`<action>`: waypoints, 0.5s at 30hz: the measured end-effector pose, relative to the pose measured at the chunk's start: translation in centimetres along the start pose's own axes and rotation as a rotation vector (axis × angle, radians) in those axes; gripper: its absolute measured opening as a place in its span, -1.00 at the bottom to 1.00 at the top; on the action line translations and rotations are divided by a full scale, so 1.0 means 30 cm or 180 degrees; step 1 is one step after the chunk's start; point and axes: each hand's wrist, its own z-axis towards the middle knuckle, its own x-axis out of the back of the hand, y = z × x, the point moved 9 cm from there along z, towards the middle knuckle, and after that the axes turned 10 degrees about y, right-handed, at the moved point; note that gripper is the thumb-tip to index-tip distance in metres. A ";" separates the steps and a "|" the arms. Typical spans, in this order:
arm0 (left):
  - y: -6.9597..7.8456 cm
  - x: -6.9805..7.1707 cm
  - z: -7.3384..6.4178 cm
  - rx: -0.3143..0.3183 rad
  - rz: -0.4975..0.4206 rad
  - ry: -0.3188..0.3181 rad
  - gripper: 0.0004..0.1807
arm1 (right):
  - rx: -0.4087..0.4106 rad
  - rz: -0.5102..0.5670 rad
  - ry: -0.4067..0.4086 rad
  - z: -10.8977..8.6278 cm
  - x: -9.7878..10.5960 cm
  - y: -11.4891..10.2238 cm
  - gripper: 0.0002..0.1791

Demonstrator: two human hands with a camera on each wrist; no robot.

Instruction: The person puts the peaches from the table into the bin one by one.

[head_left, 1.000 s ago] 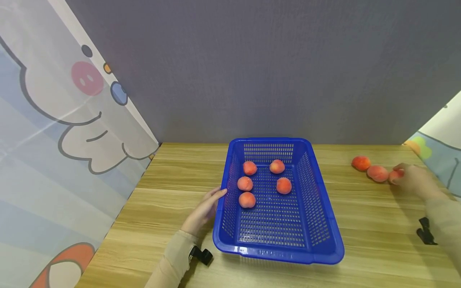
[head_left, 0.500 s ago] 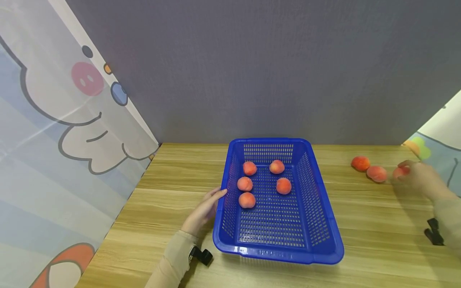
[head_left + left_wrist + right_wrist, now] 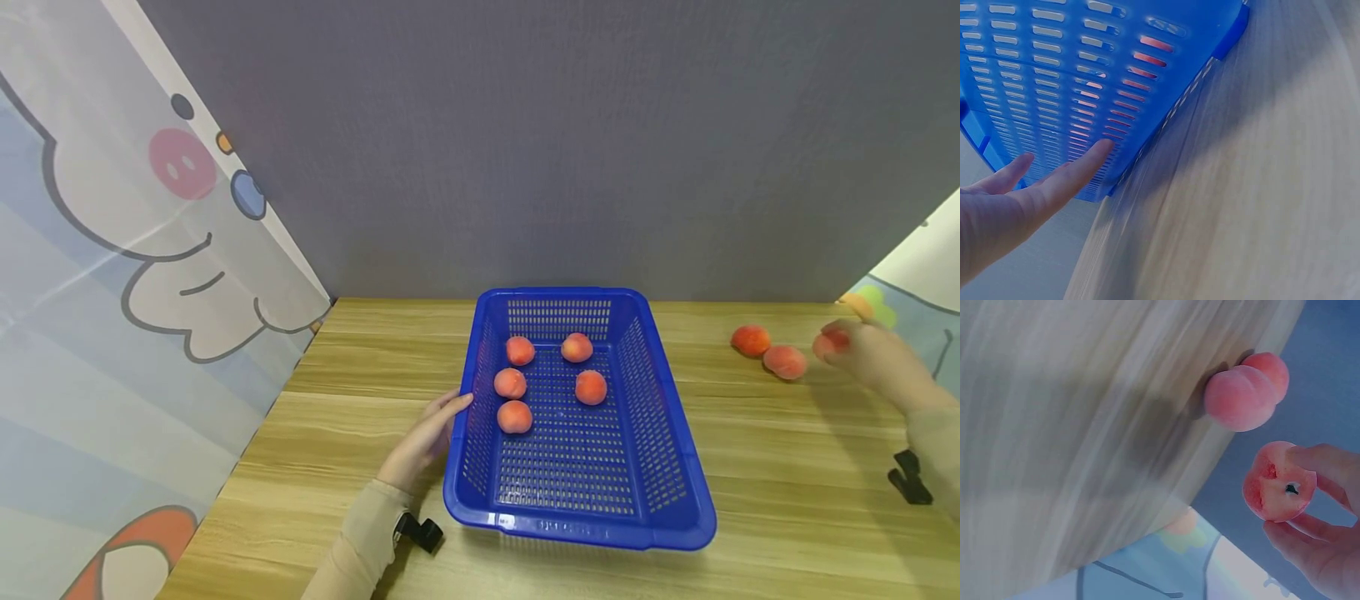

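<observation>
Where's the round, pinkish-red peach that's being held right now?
In the head view, the held peach is at the far right, gripped in the person's right hand, just right of two other peaches on the wood-grain table.

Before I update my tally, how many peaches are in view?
8: five peaches in the blue basket, two on the table to its right, one held in the right grip. None looks hidden.

The right hand point(image 3: 873, 360) holds a red peach point(image 3: 1277, 482) aloft; the left hand point(image 3: 420, 440) touches a blue basket point(image 3: 570, 454).
</observation>
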 end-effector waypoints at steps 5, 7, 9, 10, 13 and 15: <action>0.002 -0.001 0.001 -0.0002 -0.0020 -0.0022 -0.42 | 0.0093 -0.0031 0.0064 0.010 0.023 -0.025 -0.64; 0.004 -0.002 0.000 -0.0002 -0.0037 -0.0028 -0.42 | 0.0126 -0.0039 0.0102 0.016 0.036 -0.038 -0.64; 0.005 -0.003 0.000 0.0002 -0.0048 -0.0029 -0.41 | 0.0154 -0.0040 0.0117 0.020 0.047 -0.051 -0.65; 0.005 -0.003 -0.001 0.0004 -0.0048 -0.0028 -0.41 | 0.0192 -0.0040 0.0153 0.023 0.054 -0.059 -0.65; 0.003 -0.002 -0.002 0.0020 -0.0064 -0.0016 -0.41 | 0.0268 -0.0032 0.0256 0.028 0.073 -0.081 -0.69; 0.002 -0.003 -0.002 0.0028 -0.0076 -0.0022 -0.41 | 0.0276 -0.0034 0.0286 0.034 0.083 -0.090 -0.71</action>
